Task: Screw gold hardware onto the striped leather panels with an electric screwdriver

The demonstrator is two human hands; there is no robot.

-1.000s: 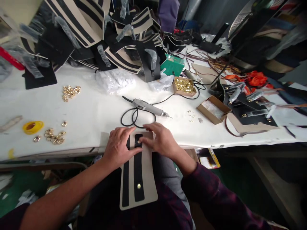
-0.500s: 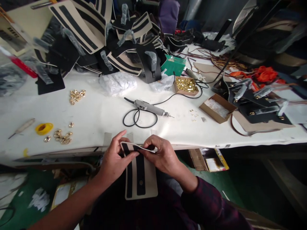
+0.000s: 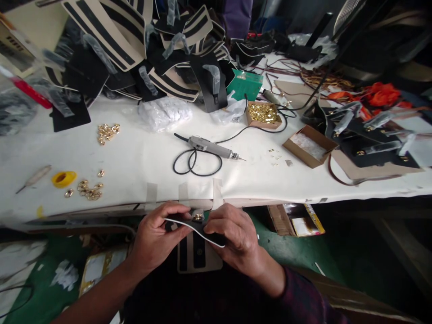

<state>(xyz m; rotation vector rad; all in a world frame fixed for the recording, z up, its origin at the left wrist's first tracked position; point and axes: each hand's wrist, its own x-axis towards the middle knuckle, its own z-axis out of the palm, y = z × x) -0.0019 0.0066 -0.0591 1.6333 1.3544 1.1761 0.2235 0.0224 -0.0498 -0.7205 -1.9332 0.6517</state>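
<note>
So from the head camera, both bare hands are on one striped panel (image 3: 209, 261), held in front of the person just off the near edge of the table (image 3: 135, 166). The left hand (image 3: 151, 240) has its thumb and fingers clamped on the panel's left edge. The right hand (image 3: 236, 234) grips the other side, fingertips curled over the dark face and pressed on it; can't really tell where that thumb sits. The top end is bent so its pale edge makes a wavy line, and a gold fitting (image 3: 198, 217) pokes up between the hands. Lower down, the beige side with black stripes shows.

On the white tabletop beyond them there's a grey pen-like tool (image 3: 214, 147) with its black cord looped beside it. Gold rings (image 3: 89, 191) and a yellow tape roll (image 3: 64, 179) lie off to the left, and an open box of gold bits (image 3: 263, 114) sits further back, near a green box (image 3: 245, 84). More striped panels (image 3: 108, 31) are heaped at the back left.
</note>
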